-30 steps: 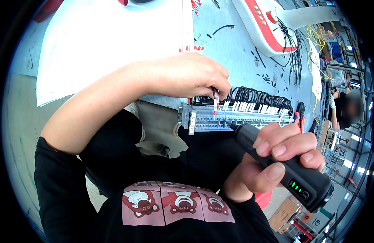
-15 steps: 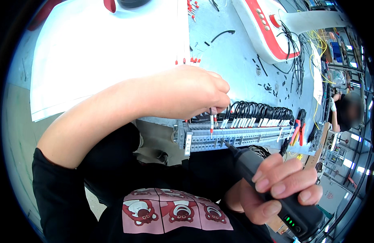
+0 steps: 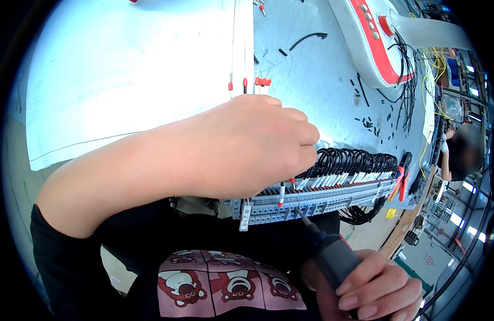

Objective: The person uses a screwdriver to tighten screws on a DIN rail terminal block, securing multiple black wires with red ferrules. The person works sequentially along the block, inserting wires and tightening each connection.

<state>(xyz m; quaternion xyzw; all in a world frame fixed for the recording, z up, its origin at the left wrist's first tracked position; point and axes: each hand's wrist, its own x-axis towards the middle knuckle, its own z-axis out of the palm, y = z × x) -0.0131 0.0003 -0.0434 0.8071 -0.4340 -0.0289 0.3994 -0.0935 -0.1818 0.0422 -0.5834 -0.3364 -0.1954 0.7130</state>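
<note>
My left hand (image 3: 257, 144) is closed above the left part of a grey terminal block strip (image 3: 322, 204), its fingertips hidden under the hand. Below it hangs a black wire (image 3: 282, 193) with a white sleeve and a red end ferrule, its lower end over the strip's front face. My right hand (image 3: 381, 286) is wrapped round a dark cordless electric screwdriver (image 3: 338, 262). The bit slants up to the strip's lower row, right of that ferrule; whether it sits in a screw, I cannot tell. Looped black wires (image 3: 359, 160) with white sleeves line the strip's far side.
Large white paper sheets (image 3: 129, 69) cover the table's left. Several red-ferruled wire ends (image 3: 263, 82) lie beyond my left hand. Pliers (image 3: 402, 176) rest at the strip's right end. Black offcuts (image 3: 369, 124) and a white-and-red device base (image 3: 372, 43) lie behind. Another person (image 3: 464, 152) is far right.
The strip and my left hand appear lower in the picture. My right hand and the screwdriver have also shifted down, with the bit staying close to the strip.
</note>
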